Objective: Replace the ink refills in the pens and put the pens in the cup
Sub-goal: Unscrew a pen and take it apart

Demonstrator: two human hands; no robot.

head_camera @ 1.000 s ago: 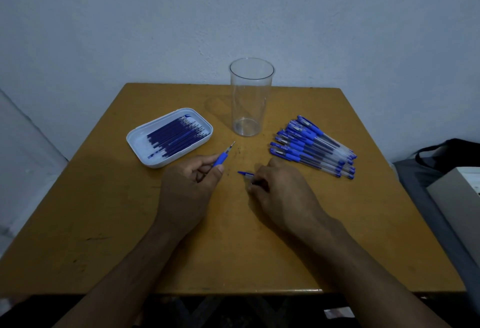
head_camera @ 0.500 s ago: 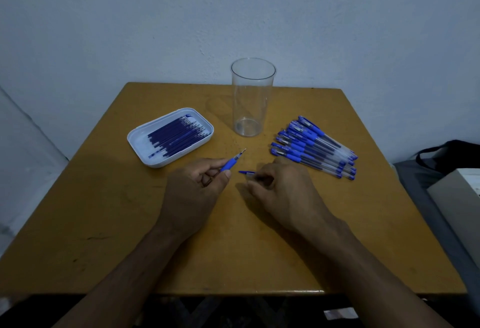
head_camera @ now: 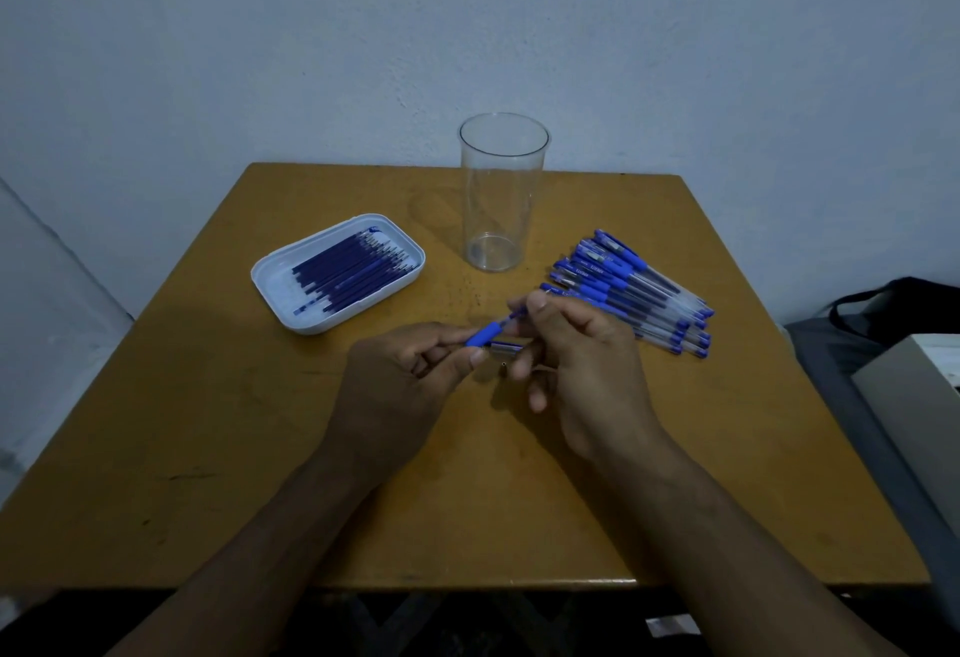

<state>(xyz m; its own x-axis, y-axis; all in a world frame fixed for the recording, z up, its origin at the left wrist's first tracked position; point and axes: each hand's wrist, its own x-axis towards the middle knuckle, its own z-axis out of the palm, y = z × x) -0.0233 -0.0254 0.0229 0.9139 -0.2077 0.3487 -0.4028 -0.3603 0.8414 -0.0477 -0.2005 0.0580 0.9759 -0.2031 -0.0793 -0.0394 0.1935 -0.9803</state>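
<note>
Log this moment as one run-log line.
left hand: grips pen | right hand: pinches pen's tip end | cup: empty | step: refill swap underway

Both hands on pen mid-table, cup behind, refill tray left

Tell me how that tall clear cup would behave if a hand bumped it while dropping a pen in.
The clear cup looks tall and narrow, tapering to a smaller base, so it probably tips easily. It holds nothing, so it is likely light and may slide on the wooden table.
</note>
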